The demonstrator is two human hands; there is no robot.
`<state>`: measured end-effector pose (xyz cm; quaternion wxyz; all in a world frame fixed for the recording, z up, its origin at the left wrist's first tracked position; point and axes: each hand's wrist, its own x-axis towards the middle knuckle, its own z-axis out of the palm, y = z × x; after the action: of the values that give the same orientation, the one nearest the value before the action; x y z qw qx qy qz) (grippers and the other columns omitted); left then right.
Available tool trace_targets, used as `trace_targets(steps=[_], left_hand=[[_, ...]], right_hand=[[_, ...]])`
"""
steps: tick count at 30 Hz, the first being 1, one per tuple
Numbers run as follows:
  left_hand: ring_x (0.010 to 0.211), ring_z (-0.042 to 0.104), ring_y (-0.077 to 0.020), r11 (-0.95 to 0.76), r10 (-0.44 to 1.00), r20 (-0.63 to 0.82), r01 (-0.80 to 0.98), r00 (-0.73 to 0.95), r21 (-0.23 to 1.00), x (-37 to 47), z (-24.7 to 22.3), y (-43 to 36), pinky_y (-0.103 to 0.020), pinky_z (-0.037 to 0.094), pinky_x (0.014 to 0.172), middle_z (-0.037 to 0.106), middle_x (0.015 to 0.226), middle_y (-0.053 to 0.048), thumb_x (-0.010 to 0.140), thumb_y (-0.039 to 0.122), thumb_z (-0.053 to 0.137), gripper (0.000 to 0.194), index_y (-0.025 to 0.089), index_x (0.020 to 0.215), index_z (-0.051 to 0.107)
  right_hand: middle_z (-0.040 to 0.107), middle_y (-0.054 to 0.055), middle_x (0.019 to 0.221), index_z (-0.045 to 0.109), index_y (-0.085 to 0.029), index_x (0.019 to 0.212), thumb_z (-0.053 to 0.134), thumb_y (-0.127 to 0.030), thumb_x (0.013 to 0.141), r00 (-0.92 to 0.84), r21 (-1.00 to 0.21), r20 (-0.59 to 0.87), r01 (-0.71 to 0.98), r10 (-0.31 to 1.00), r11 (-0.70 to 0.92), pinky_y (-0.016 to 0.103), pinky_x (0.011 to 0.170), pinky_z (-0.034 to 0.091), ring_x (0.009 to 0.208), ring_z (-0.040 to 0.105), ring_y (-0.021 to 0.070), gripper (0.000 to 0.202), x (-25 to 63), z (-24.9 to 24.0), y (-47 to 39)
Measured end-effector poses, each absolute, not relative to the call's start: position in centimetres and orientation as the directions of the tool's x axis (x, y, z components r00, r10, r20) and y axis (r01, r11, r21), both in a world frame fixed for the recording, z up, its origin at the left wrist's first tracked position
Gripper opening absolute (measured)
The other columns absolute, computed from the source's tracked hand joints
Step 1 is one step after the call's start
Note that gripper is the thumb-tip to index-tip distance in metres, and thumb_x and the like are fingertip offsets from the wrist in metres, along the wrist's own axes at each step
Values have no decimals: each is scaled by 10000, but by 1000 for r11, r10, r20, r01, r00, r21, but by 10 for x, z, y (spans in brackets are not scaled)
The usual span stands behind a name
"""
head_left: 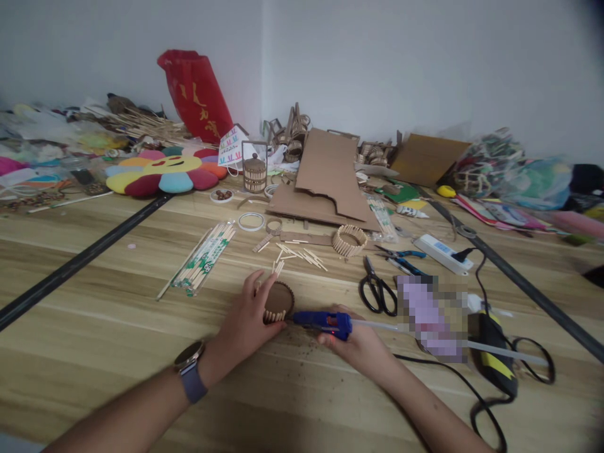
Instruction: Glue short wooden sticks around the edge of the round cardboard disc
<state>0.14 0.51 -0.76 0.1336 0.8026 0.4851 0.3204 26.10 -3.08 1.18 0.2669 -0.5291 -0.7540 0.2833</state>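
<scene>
My left hand [250,311] grips the near left side of a small round cardboard cup [278,301] edged with short wooden sticks. In my right hand [355,336] is a blue hot glue gun [323,321], its nozzle pointing left at the cup's right side. Whether the nozzle touches the cup I cannot tell. A long clear glue stick [495,353] sticks out of the gun's rear to the right. Short wooden pieces [306,257] lie scattered just beyond the cup, and a ring of upright sticks [349,241] stands behind them.
Black scissors [377,292] and blue-handled pliers [401,253] lie right of the cup, near a white power strip [441,251]. A black cord [453,371] loops at the right. Packed sticks [205,258] lie left. Cardboard sheets [330,182] and a stick-covered lidded pot [255,173] stand behind.
</scene>
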Motion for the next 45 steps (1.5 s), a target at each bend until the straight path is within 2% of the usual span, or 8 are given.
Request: trace_targets(steps=[8,11,16,19,22,26,32,45], left_hand=[[1401,439,-402,-477,876,359,695,323,539,2,-6,5,-595,442,1130,374,1493,-215,686,148,871,958,198,1489,350],[1397,445,-396,-472,878,359,695,316,543,1,-8,5,-604,443,1126,367,1502,-192,683,167,876,972,242,1492,344],[1376,466,-397,-480,871,379,706,312,522,1,-12,5,-620,440,1121,376,1499,-179,683,159,863,975,267,1496,335],[1380,463,-399,-483,870,380,706,315,518,0,-13,5,-619,446,1116,370,1502,-182,691,171,862,973,268,1499,329],[1382,462,-404,-476,875,368,702,315,530,0,-13,5,-620,450,1111,365,1509,-186,694,174,856,962,261,1499,336],[1377,471,-401,-475,877,357,689,321,547,1,-12,5,-628,444,1115,367,1518,-178,700,178,850,950,272,1497,341],[1389,463,-395,-480,876,339,678,342,557,2,-11,6,-615,431,1133,359,1523,-189,689,173,869,961,250,1496,353],[1402,456,-388,-491,870,350,660,347,569,3,-12,6,-627,420,1136,377,1523,-163,700,204,859,960,295,1504,342]], right_hand=[[781,105,1057,777,-217,1016,592,-682,867,-197,-827,29,545,980,134,424,911,552,1000,696,311,522,265,30,-28],[754,70,864,746,-185,877,627,-737,818,-332,-858,-130,510,934,62,331,766,546,811,666,230,567,277,48,-25],[567,-10,643,645,-167,737,615,-810,764,-518,-852,-394,515,759,-91,225,526,377,568,469,111,645,289,63,-22],[458,-49,587,565,-195,705,555,-837,769,-434,-767,-476,631,765,-119,221,474,294,518,388,100,646,290,60,-22],[437,-50,573,487,-220,656,508,-808,811,-355,-690,-437,722,827,-55,231,491,284,533,395,113,609,291,57,-21],[581,-1,633,563,-213,662,501,-561,941,-228,-491,-320,870,920,44,252,546,314,602,520,150,451,289,63,-14],[762,88,935,681,-184,945,537,-246,983,-68,-94,-105,994,992,58,261,673,394,848,690,212,161,262,82,21],[738,233,1070,520,-76,1244,445,27,917,-93,133,-111,985,989,107,312,782,496,1038,723,300,351,221,60,78]])
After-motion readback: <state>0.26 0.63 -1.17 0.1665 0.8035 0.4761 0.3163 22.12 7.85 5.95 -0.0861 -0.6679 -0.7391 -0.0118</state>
